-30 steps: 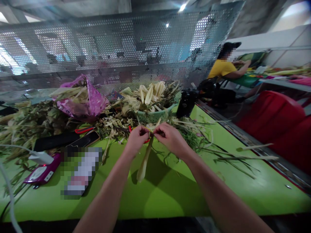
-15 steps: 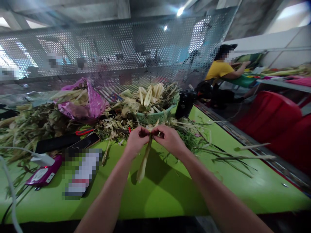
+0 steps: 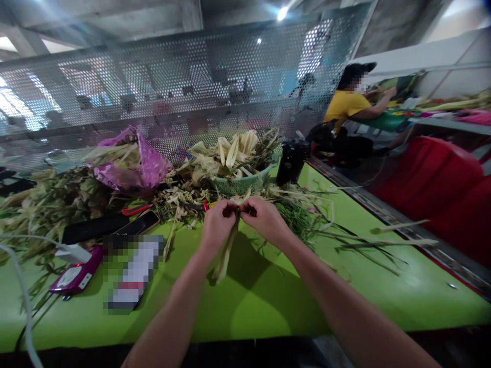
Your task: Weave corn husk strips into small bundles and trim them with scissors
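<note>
A long, pale dried husk strip (image 3: 225,255) hangs down from between my two hands over the green table. My left hand (image 3: 218,225) pinches it near its upper end. Close beside it, my right hand (image 3: 263,217) pinches at the same spot, fingertips nearly touching the left ones. The fingers partly hide the upper end of the strip. Just beyond my hands stands a green basket (image 3: 243,185) heaped with pale husks (image 3: 238,148), with loose plant scraps (image 3: 180,197) around it.
A pink plastic bag (image 3: 151,163) of husks sits at back left. Left of my hands lie red-handled cutters (image 3: 136,209), dark phones (image 3: 138,223), a purple power strip (image 3: 76,273) and a blurred packet (image 3: 136,273). A black canister (image 3: 290,161) stands at right, before red chairs (image 3: 433,179).
The view has shifted slightly. My hands stay together on the husk strip, whose lower end has swung a little. My right fingers have moved slightly.
</note>
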`<state>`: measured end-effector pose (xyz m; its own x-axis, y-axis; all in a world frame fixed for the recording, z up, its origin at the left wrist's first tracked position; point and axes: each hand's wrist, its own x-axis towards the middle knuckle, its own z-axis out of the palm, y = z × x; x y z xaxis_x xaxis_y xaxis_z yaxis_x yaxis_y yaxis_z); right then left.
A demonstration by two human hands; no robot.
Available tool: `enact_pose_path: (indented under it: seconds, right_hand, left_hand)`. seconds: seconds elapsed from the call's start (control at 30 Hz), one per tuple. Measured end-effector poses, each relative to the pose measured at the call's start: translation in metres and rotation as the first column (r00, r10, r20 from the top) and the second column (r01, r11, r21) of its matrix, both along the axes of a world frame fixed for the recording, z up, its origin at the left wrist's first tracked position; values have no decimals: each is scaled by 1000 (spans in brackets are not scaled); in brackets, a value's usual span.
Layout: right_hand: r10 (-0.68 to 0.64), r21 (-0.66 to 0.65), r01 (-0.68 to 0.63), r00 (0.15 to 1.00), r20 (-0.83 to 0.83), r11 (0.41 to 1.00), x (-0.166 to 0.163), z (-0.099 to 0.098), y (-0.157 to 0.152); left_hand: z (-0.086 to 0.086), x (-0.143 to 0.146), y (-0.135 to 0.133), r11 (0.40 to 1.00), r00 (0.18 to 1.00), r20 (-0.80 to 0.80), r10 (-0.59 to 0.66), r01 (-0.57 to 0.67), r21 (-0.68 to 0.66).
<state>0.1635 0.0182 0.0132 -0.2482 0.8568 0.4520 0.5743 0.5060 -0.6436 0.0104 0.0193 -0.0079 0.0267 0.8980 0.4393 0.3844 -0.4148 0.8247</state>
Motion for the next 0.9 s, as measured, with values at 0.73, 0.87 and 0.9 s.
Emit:
enact_pose_path:
  seconds: [0.73, 0.87, 0.9]
  right_hand:
    - [63, 30, -62, 996, -63, 998, 6, -6, 11]
    - [85, -30, -87, 994, -64, 996, 9, -7, 14]
    - [85, -43, -89, 993, -76, 995, 10, -7, 15]
  left_hand:
    - [9, 5, -11, 980, 998, -33, -49, 54, 190]
    - [10, 6, -12, 981, 998, -26, -62, 66, 184]
    - [11, 6, -12, 981, 998, -24, -59, 62, 186]
